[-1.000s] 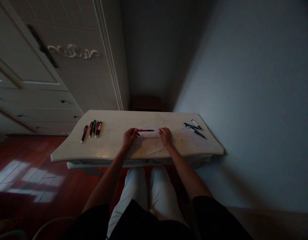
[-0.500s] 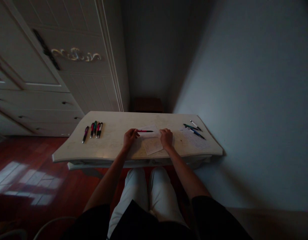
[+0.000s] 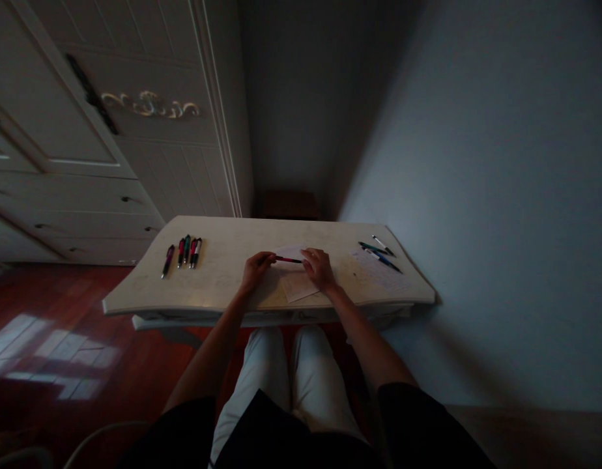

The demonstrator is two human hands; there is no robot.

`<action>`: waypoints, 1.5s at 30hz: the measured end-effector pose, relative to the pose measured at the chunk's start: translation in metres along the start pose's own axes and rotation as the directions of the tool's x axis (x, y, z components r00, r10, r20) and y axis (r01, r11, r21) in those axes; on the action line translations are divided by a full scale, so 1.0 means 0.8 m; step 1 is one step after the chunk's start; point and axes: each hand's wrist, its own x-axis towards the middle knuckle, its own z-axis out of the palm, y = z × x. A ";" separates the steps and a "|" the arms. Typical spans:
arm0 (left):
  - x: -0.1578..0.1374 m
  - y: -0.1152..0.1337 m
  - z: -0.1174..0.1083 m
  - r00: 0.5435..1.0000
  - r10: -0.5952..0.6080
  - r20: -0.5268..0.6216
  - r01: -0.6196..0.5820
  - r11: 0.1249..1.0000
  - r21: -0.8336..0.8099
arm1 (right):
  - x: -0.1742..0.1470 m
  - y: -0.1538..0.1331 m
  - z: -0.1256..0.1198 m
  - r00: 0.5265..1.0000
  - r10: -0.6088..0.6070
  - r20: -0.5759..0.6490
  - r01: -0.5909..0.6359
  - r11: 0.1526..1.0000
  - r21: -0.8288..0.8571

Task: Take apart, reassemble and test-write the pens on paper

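A pink and dark pen (image 3: pixel 288 260) lies level between my two hands, over the middle of the table. My left hand (image 3: pixel 255 270) is closed on its left end. The fingers of my right hand (image 3: pixel 319 268) pinch its right end, hiding the tip. Under and beside the hands are sheets of paper: a pale one (image 3: pixel 290 251) behind the pen and a smaller one (image 3: pixel 298 288) in front. Whether the right palm holds anything else I cannot tell.
Several pens (image 3: pixel 186 251) lie at the left of the white table (image 3: pixel 223 280). More pens (image 3: pixel 382 258) rest at the right, partly on a written sheet (image 3: pixel 379 273). A cabinet (image 3: pixel 184 169) stands behind left; a wall (image 3: pixel 496 215) borders the right.
My right hand has moved slightly left and opened from a fist into a pinch on the pen's right end. The left hand keeps hold of the pen, which is slightly more tilted.
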 end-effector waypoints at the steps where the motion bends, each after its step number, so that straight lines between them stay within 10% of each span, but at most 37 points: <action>1: 0.000 -0.001 0.000 1.000 0.001 0.007 -0.001 1.000 -0.006 | 0.000 -0.002 0.000 0.999 -0.034 0.034 0.034 0.999 -0.003; 14: -0.004 -0.010 0.007 0.996 0.058 0.066 -0.062 0.995 0.073 | 0.000 -0.001 -0.002 0.996 -0.083 0.030 0.086 0.984 -0.158; 25: -0.015 -0.002 0.009 0.971 0.212 0.109 -0.236 0.801 0.550 | -0.002 -0.001 0.001 0.992 -0.124 -0.017 0.119 0.980 -0.161; 31: -0.017 0.011 0.007 0.987 0.119 0.108 -0.156 0.875 0.458 | -0.001 -0.002 0.000 0.994 -0.110 -0.024 0.106 0.983 -0.149; 39: -0.015 0.005 0.013 0.932 0.360 0.052 -0.359 0.887 0.290 | 0.000 -0.001 -0.001 0.998 -0.058 -0.020 0.054 0.989 -0.141; 45: -0.017 0.000 0.009 0.975 0.203 0.094 -0.223 0.867 0.446 | 0.000 -0.003 -0.002 0.997 -0.070 -0.012 0.067 0.986 -0.151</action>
